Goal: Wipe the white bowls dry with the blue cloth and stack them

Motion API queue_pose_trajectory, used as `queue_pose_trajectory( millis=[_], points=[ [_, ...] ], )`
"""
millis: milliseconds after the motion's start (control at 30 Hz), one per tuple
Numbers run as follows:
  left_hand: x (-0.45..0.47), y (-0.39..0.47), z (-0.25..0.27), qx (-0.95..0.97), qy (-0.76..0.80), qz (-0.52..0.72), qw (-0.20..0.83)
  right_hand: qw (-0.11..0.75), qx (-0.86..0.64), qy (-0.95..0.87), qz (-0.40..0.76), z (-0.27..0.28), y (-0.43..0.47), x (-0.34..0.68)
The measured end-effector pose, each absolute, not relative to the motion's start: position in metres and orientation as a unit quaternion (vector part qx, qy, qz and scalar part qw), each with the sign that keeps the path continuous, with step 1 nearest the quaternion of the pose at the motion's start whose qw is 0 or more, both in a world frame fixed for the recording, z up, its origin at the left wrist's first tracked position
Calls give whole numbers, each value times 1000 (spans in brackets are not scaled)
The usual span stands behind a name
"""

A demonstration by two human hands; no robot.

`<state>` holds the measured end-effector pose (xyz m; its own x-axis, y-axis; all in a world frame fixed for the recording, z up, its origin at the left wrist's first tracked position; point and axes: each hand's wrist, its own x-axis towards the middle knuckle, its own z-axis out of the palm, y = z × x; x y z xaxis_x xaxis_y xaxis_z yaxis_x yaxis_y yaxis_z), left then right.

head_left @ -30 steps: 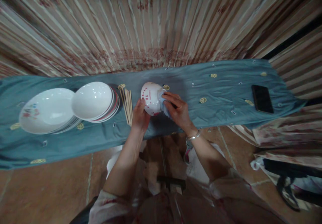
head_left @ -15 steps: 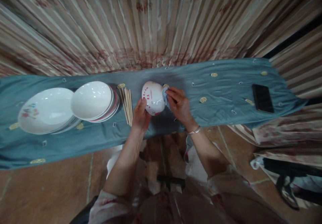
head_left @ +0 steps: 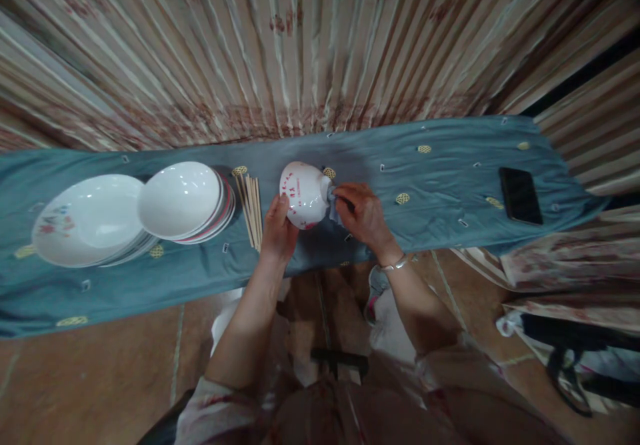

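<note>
Holding the tipped bowl (head_left: 301,195) at one o'clock from my left hand (head_left: 280,228), I have its foot (head_left: 325,189) facing three o'clock, where my right hand (head_left: 364,214) pinches a bluish cloth (head_left: 333,211) against it, above the table (head_left: 445,185).

pale sleeves (head_left: 213,415), reddish marks | silver bracelet (head_left: 395,265), right | grey-pink shoe (head_left: 376,290)

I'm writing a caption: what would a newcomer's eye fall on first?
Probably the red-lettered white bowl at centre, tipped sideways in the left hand, with a bluish cloth in the right hand at its base. Next, the glossy bowl stack left of the chopsticks, and the dark phone at far right.
</note>
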<state>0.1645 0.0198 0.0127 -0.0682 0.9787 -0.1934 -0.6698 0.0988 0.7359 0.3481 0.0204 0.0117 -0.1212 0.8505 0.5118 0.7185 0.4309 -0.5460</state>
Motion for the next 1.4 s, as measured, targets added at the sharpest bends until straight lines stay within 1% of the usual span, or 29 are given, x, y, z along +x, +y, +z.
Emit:
queue_pose_trajectory(
  millis=[200, 367, 500, 767, 1067, 1233, 1400],
  points=[
    [164, 20, 15, 202, 372, 635, 646, 415, -510, -743, 127, 16, 15, 348],
    [164, 21, 17, 196, 371, 642, 642, 446, -484, -729, 187, 13, 14, 347],
    [164, 21, 18, 200, 372, 637, 645, 463, -476, -719, 206, 9, 15, 344],
    [163, 18, 19, 222, 354, 624, 661, 466, -501, -714, 147, 4, 23, 340],
    [165, 19, 15, 233, 361, 632, 645, 428, -523, -733, 82, 6, 25, 341],
    [164, 19, 13, 237, 353, 636, 644, 406, -528, -741, 90, 9, 21, 344],
    [164, 20, 14, 235, 356, 636, 643, 407, -523, -742, 104, 14, 16, 345]
  ],
)
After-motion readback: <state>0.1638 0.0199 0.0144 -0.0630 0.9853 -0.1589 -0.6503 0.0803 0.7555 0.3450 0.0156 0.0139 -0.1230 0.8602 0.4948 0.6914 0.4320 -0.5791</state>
